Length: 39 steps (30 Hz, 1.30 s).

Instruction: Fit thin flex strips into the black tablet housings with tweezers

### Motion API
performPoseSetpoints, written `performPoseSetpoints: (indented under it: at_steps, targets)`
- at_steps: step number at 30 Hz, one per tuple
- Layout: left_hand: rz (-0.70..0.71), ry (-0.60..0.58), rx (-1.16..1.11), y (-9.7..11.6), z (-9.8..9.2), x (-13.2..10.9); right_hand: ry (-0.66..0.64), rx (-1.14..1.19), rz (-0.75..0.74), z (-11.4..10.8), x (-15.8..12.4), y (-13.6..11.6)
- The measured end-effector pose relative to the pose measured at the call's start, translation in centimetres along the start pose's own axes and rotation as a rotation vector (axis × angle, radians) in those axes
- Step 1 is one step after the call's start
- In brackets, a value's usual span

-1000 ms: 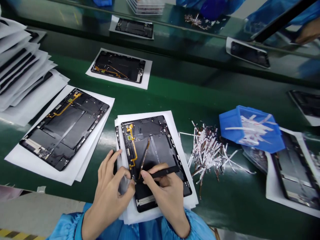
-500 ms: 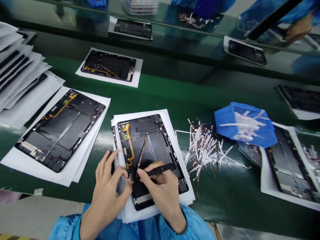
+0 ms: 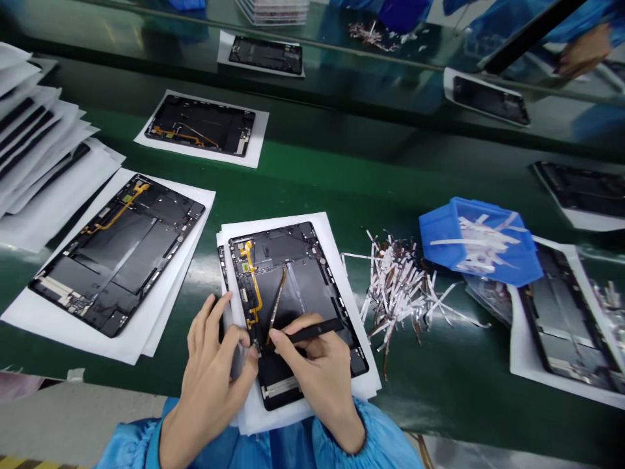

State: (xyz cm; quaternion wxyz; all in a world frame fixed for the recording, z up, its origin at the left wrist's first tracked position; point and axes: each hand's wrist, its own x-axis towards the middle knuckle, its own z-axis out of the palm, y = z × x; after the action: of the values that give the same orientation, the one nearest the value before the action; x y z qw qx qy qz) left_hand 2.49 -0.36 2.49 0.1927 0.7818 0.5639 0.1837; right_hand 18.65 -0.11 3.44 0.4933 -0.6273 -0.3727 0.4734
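A black tablet housing (image 3: 317, 280) lies on white sheets (image 3: 336, 241) in front of me, with an orange flex cable (image 3: 256, 293) along its left side. My right hand (image 3: 317, 365) holds black tweezers (image 3: 312, 331) slanting over the housing, their tips near its left edge. My left hand (image 3: 219, 358) has thumb and index finger drawn together at that edge, by the tweezer tips, the other fingers raised. Whether they pinch the edge or a small part is unclear. A thin brown strip (image 3: 277, 299) runs upward from beside my right fingertips.
Left lies another housing (image 3: 122, 254) on paper, beside a stack of sheets and housings (image 3: 43, 150). Peeled strips (image 3: 398, 286) are heaped at right, near a blue bin (image 3: 439, 241) of strips. More housings (image 3: 200, 124) lie farther back. A co-worker's hand (image 3: 586, 52) shows top right.
The housing at the back has shifted left, and so has the one at the far right. Two beyond the ledge have shifted right. My hands and the tweezers have hardly moved.
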Motion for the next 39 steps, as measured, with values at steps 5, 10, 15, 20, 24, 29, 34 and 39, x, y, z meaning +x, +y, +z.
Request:
performPoseSetpoints:
  at_steps: [5,10,15,20,24,29,34,39]
  targets:
    - [0.002,0.009,0.008,0.04,0.0,-0.09,0.003,-0.008,-0.007,0.06,0.07,0.09]
    - [0.015,0.022,0.013,0.05,0.05,-0.08,-0.003,0.009,0.002,0.19,0.06,0.09]
    - [0.013,0.02,0.023,0.1,0.08,-0.01,0.001,0.01,0.008,0.16,0.03,-0.09]
    - [0.013,0.013,0.026,0.12,0.15,-0.06,0.008,0.008,-0.004,0.15,-0.03,0.05]
    - [0.014,0.022,0.028,0.0,0.18,-0.26,-0.005,0.009,-0.001,0.19,-0.02,0.13]
    - [0.009,0.013,0.034,-0.03,0.28,-0.27,-0.006,0.014,0.007,0.16,-0.02,0.12]
    - [0.015,0.026,0.038,0.09,0.3,-0.2,0.006,0.015,-0.004,0.22,-0.24,0.22]
    - [0.014,0.021,0.039,0.09,0.29,-0.13,0.005,0.009,-0.008,0.21,-0.12,0.15]
